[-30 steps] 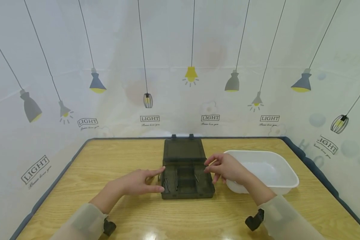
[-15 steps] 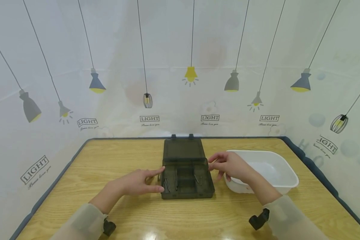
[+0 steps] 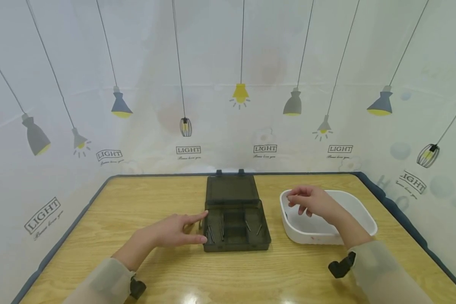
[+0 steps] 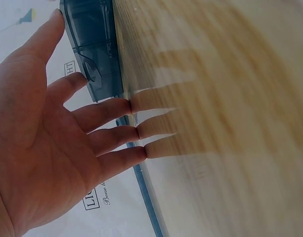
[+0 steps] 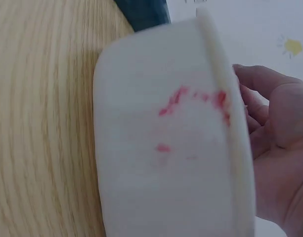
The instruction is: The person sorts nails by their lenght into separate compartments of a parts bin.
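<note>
A dark translucent compartment box [image 3: 237,246] sits on the table with its lid [image 3: 232,190] raised at the back. Several thin metal pins [image 3: 210,234] are in its left part, and two more pins [image 3: 259,229] lie in its right compartment. At the box's left side, my left hand [image 3: 171,231] touches the edge with index finger and thumb, fingers mostly straight. My right hand [image 3: 315,202] hovers over the white basin [image 3: 328,238], its fingers loosely bent and nothing visible between them. The right wrist view has those fingertips partly hidden behind the rim.
A small dark mark [image 3: 286,214] shows at the basin's inner left wall; too small to identify. Red smudges [image 5: 176,98] mark the basin's outside. The wooden table [image 3: 156,274] ends at a dark blue edge before a printed curtain [image 3: 213,63].
My right hand has moved right, from the box's right side to over the basin. A pin in the right compartment has tipped over. My left hand has stayed put.
</note>
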`<state>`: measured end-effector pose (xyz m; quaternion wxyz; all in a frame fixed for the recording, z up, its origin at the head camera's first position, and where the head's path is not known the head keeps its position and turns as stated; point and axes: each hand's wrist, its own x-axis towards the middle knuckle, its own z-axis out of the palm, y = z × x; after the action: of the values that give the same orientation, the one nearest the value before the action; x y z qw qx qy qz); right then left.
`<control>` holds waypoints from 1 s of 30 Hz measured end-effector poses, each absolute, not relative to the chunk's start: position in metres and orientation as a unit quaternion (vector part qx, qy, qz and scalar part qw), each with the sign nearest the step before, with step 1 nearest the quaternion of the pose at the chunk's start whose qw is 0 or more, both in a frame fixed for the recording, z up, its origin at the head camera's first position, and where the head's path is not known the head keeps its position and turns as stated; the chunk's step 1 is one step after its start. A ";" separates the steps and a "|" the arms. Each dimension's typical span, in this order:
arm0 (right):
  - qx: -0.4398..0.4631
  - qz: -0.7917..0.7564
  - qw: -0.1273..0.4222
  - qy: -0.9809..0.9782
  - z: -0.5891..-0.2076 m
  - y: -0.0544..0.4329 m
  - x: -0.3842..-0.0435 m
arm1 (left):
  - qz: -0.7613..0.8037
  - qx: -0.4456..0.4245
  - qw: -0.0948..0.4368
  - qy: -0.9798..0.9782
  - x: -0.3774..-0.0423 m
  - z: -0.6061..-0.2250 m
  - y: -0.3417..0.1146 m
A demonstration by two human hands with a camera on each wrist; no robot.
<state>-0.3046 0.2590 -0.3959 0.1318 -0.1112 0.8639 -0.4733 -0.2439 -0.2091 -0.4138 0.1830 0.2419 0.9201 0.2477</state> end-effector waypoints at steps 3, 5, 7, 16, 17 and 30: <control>-0.117 -0.462 0.157 0.865 -0.402 0.266 -0.310 | 0.248 0.243 0.186 0.919 -0.243 -0.413 -0.209; -0.126 -0.451 0.180 0.865 -0.407 0.268 -0.313 | 0.250 0.243 0.183 0.919 -0.243 -0.413 -0.208; -0.133 -0.438 0.201 0.866 -0.412 0.269 -0.316 | 0.252 0.242 0.184 0.919 -0.242 -0.413 -0.208; -0.161 -0.401 0.240 0.869 -0.426 0.270 -0.318 | 0.257 0.243 0.188 0.916 -0.242 -0.416 -0.207; -0.163 -0.394 0.239 0.872 -0.426 0.269 -0.318 | 0.258 0.243 0.188 0.916 -0.242 -0.416 -0.207; -0.190 -0.366 0.211 0.886 -0.428 0.266 -0.319 | 0.252 0.241 0.183 0.919 -0.242 -0.413 -0.208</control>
<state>-0.3189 0.2665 -0.4285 0.2111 -0.1895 0.8864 -0.3658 -0.2423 -0.2078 -0.4134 0.1835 0.2407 0.9191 0.2523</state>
